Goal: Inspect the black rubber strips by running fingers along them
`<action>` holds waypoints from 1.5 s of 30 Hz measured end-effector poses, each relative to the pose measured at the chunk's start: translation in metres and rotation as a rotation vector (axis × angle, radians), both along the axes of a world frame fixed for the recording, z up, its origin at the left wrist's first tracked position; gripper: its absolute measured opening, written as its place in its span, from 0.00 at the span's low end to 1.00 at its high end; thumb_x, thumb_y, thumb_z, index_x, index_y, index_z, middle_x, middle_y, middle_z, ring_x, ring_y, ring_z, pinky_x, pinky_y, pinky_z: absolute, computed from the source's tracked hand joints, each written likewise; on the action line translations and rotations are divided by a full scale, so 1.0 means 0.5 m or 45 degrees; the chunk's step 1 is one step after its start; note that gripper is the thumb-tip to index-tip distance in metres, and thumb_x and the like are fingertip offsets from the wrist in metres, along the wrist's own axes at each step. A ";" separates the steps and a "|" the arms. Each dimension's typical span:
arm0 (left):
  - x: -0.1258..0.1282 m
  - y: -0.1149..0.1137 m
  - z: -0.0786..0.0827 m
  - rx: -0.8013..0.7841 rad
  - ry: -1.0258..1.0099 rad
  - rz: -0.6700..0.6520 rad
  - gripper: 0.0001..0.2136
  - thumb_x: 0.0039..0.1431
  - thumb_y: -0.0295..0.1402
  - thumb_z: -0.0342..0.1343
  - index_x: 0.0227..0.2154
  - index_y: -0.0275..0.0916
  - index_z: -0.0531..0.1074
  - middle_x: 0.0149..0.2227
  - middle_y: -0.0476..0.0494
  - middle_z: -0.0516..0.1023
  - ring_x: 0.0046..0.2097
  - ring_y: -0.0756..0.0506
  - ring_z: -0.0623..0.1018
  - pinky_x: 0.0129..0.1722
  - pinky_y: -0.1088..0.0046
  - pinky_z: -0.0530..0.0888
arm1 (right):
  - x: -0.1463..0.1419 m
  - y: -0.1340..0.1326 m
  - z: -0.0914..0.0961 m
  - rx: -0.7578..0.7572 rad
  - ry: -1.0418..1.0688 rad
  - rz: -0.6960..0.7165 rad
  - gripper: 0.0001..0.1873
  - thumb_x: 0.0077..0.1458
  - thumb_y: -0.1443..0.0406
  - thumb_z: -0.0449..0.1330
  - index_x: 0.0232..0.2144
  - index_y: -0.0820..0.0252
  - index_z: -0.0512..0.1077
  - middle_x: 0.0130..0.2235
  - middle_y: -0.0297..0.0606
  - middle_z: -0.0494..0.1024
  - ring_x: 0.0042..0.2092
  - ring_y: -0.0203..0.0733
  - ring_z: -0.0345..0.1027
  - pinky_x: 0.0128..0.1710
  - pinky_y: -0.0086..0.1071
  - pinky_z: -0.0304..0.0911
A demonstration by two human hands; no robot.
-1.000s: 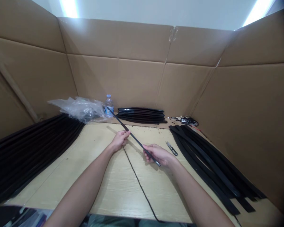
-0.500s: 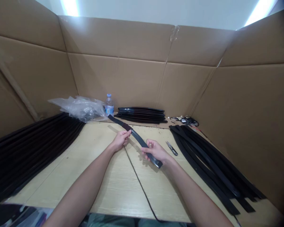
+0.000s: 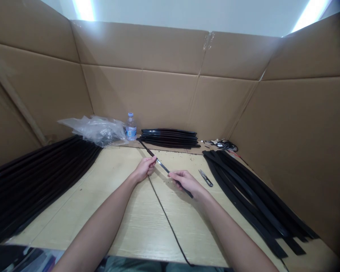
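Observation:
Both my hands grip one long black strip (image 3: 162, 165), raised over the table and now seen nearly edge-on. My left hand (image 3: 145, 168) pinches it near its middle, where a darker wrapped section meets the shiny part. Closer to the near end, my right hand (image 3: 185, 181) holds it between thumb and fingers. A thin black cord (image 3: 166, 215) runs from below my left hand down to the front edge of the table. To the right of my right hand lies a pair of thread snips (image 3: 205, 178).
Many black strips lie on the left (image 3: 39, 177), with several more on the right (image 3: 243, 196). At the back are a stack of black strips (image 3: 168, 138), a water bottle (image 3: 130, 127), clear plastic bags (image 3: 99, 130) and tangled cords (image 3: 225, 145). Cardboard walls (image 3: 144, 90) enclose the table (image 3: 136, 226).
The strip has turned about its length, from its broad face showing to its thin edge showing. My right hand has rolled with it; my left hand stays almost in place.

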State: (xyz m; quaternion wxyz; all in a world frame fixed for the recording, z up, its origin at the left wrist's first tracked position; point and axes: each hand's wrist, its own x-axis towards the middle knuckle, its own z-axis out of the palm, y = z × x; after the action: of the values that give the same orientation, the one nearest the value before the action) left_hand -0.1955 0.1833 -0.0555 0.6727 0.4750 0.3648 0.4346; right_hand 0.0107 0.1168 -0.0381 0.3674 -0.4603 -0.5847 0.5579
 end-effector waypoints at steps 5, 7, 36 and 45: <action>0.000 -0.004 0.001 0.007 0.003 -0.022 0.22 0.47 0.47 0.55 0.19 0.37 0.51 0.16 0.59 0.46 0.14 0.62 0.49 0.14 0.83 0.43 | -0.002 -0.006 -0.001 -0.046 0.037 0.091 0.17 0.46 0.56 0.62 0.21 0.65 0.65 0.19 0.32 0.67 0.20 0.30 0.59 0.20 0.25 0.56; 0.000 -0.006 0.003 0.013 0.006 -0.025 0.21 0.47 0.46 0.55 0.19 0.37 0.51 0.16 0.59 0.47 0.15 0.62 0.49 0.14 0.83 0.43 | -0.004 -0.008 -0.004 -0.098 0.102 0.116 0.19 0.44 0.56 0.64 0.21 0.62 0.60 0.21 0.35 0.71 0.21 0.32 0.64 0.22 0.27 0.60; 0.017 -0.013 0.000 0.059 0.058 0.065 0.21 0.44 0.46 0.58 0.20 0.36 0.53 0.16 0.59 0.49 0.14 0.63 0.49 0.15 0.83 0.42 | -0.030 -0.013 -0.017 -0.036 0.300 -0.038 0.22 0.42 0.56 0.65 0.29 0.58 0.55 0.25 0.34 0.73 0.20 0.33 0.63 0.16 0.25 0.57; 0.015 -0.010 -0.001 0.068 0.064 0.039 0.22 0.46 0.48 0.55 0.20 0.37 0.51 0.16 0.59 0.46 0.14 0.62 0.49 0.14 0.83 0.42 | -0.024 -0.009 -0.010 0.051 0.293 -0.063 0.16 0.44 0.58 0.64 0.30 0.62 0.64 0.23 0.31 0.71 0.21 0.29 0.60 0.21 0.23 0.56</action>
State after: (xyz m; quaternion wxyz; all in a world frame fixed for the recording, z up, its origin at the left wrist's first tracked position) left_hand -0.1882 0.1784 -0.0561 0.6436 0.4980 0.3770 0.4423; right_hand -0.0013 0.1123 -0.0432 0.4550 -0.3999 -0.5381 0.5861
